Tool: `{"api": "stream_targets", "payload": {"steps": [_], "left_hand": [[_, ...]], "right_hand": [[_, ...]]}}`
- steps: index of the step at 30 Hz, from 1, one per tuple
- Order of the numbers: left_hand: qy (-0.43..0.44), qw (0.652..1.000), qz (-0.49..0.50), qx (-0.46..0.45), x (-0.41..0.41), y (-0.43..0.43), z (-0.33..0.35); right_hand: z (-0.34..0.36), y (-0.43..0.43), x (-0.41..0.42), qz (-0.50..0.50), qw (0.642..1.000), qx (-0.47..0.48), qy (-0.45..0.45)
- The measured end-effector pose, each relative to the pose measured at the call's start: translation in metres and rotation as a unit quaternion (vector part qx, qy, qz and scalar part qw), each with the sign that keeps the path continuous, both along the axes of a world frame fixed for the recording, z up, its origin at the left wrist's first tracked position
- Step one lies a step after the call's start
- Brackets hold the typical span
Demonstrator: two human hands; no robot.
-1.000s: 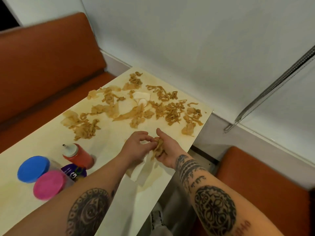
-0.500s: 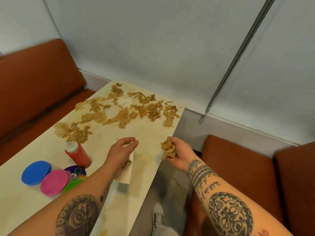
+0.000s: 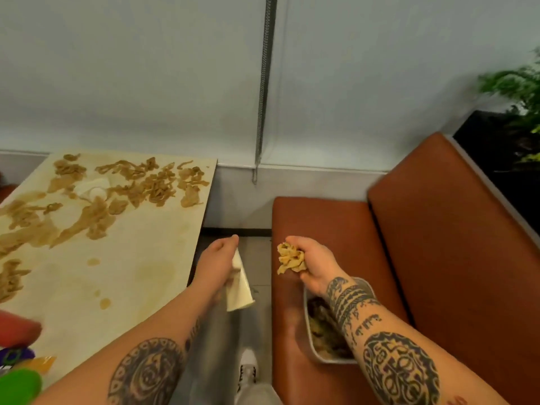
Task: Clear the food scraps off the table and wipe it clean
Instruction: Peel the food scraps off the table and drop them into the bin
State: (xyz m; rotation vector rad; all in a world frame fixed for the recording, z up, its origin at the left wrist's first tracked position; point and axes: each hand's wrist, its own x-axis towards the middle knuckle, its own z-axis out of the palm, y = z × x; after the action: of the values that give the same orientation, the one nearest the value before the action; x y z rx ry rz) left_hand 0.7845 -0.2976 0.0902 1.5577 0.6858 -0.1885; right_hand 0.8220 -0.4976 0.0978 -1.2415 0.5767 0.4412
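Early stage. The right grip (image 3: 314, 263) holds a scrap clump (image 3: 290, 258) near the tray (image 3: 310, 343) on the bench seat (image 3: 336, 223). The left grip (image 3: 217, 258) pinches a napkin (image 3: 239, 285). Most noodle scraps (image 3: 140, 182) and the sauce stains (image 3: 93, 261) lie on the unwiped surface (image 3: 131, 287).

My tattooed left arm (image 3: 163, 331) stretched forward, left hand (image 3: 217, 258) pinching a folded white paper napkin (image 3: 239, 290), my tattooed right arm (image 3: 365, 323) alongside, right hand (image 3: 314, 263) curled round a clump of tan noodle scraps (image 3: 290, 258), hands apart

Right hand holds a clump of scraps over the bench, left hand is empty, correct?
Not quite. The head view shows the left hand holding a white napkin. The right hand does hold the clump of scraps over the bench.
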Motion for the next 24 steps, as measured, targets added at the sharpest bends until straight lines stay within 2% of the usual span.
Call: {"api": "stream_targets", "payload": {"steps": [6,11,17,24], "left_hand": [[0.052,0.989,-0.109,0.088,0.009,-0.094,-0.013],[0.097,0.971,-0.182,0.124,0.009,-0.156,-0.036],[0.131,0.957,-0.211,0.152,0.001,-0.202,-0.053],[0.137,0.951,-0.239,0.141,0.004,-0.219,-0.055]], "right_hand": [[-0.027,-0.093,-0.026,-0.029,0.993,-0.104,0.039],[-0.040,-0.134,-0.047,-0.039,0.987,-0.131,0.089],[-0.043,-0.156,-0.060,-0.059,0.979,-0.168,0.098],[-0.048,-0.172,-0.057,-0.084,0.974,-0.192,0.091]]}}
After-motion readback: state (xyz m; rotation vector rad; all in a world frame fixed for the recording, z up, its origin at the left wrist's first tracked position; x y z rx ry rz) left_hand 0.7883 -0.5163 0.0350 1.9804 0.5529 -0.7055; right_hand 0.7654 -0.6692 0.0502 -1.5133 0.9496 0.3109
